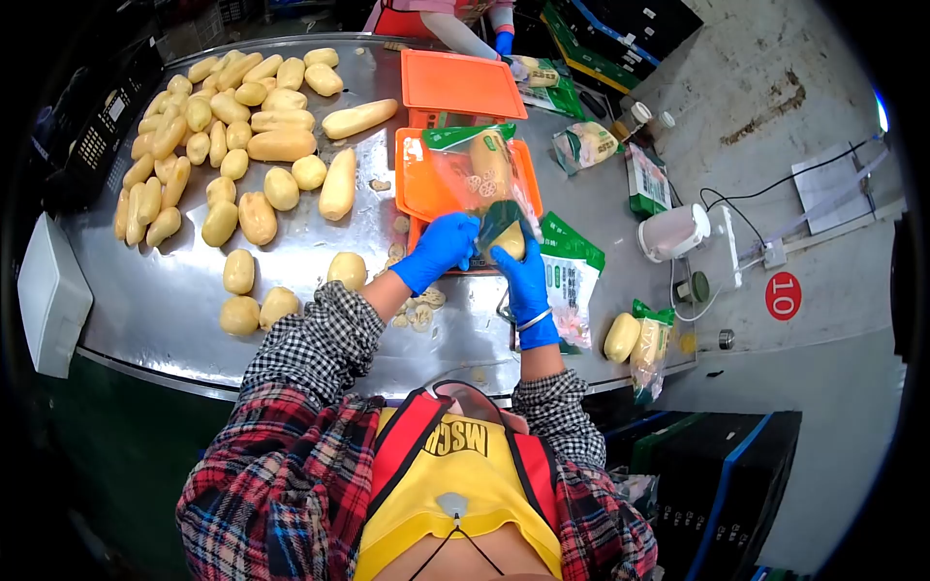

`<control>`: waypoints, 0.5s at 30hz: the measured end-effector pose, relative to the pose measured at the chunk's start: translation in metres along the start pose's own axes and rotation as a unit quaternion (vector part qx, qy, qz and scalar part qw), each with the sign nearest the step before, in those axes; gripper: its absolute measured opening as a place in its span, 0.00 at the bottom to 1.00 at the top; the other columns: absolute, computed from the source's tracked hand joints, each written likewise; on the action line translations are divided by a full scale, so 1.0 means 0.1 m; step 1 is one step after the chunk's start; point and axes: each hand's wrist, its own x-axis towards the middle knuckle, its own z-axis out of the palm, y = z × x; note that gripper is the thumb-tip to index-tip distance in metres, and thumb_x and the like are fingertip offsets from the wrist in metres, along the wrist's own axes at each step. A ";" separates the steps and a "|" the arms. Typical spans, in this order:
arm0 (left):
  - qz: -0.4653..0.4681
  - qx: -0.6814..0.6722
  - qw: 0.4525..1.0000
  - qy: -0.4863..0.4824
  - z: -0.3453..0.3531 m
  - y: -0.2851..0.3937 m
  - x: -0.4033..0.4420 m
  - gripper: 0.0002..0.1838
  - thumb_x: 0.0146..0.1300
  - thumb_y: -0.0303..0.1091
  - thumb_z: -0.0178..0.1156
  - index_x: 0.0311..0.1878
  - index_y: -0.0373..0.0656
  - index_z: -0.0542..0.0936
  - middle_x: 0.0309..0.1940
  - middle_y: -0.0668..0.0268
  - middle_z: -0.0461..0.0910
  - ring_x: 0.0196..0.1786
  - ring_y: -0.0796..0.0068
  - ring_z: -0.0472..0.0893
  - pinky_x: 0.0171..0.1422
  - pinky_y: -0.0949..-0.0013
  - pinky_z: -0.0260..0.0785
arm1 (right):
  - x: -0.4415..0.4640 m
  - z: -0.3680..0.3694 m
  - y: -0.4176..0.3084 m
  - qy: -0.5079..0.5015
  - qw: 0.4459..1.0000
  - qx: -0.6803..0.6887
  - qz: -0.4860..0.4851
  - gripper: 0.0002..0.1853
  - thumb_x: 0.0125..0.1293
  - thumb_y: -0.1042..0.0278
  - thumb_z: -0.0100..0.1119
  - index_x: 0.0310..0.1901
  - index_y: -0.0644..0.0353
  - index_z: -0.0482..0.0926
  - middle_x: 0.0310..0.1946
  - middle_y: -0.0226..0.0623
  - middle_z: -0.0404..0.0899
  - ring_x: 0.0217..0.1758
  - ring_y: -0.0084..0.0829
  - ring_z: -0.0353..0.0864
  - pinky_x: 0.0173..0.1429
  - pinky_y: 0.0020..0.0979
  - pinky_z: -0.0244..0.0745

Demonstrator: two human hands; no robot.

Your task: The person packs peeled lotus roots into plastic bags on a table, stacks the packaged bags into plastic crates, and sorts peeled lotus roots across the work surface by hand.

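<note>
My right hand (528,286), in a blue glove, is wrapped round the lower end of a clear plastic bag (455,167) with green ends. Inside the bag lie pale lotus root pieces (492,163). My left hand (441,252), also gloved in blue, has its fingers curled at the bag's lower left edge. Both hands hold the bag over an orange weighing scale (412,179). Flat green-and-white bags (570,290) lie just right of my right hand. Lotus root slices (418,312) are scattered below my left hand.
Many peeled lotus roots (281,145) cover the left of the metal table (378,363). A second orange scale (460,82) stands behind. Filled bags (586,145) and a jug (668,234) line the right side. Across the table is another person (455,29).
</note>
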 end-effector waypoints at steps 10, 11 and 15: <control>0.012 0.065 0.998 -0.014 -0.04 0.02 -0.04 0.17 0.69 0.44 0.52 0.31 0.39 0.74 0.18 0.65 0.74 0.15 0.77 0.73 0.20 0.73 0.67 | 0.27 -0.07 0.08 0.003 0.996 0.090 -0.025 0.17 0.57 0.80 0.55 0.51 0.65 0.73 0.43 0.36 0.78 0.44 0.28 0.80 0.48 0.28 0.77; 0.001 0.051 0.999 -0.014 -0.07 -0.02 -0.04 0.17 0.69 0.43 0.52 0.31 0.38 0.74 0.18 0.64 0.74 0.15 0.77 0.73 0.20 0.72 0.67 | 0.28 -0.06 0.13 0.023 0.995 0.080 -0.054 0.17 0.58 0.81 0.54 0.50 0.64 0.73 0.43 0.36 0.79 0.44 0.27 0.80 0.47 0.28 0.78; -0.025 0.009 1.000 -0.005 -0.11 -0.20 -0.10 0.16 0.68 0.42 0.53 0.31 0.38 0.75 0.19 0.64 0.74 0.17 0.76 0.75 0.22 0.71 0.68 | 0.32 0.01 0.26 -0.042 0.993 0.104 0.040 0.12 0.59 0.79 0.57 0.45 0.61 0.76 0.39 0.33 0.79 0.39 0.25 0.80 0.44 0.26 0.77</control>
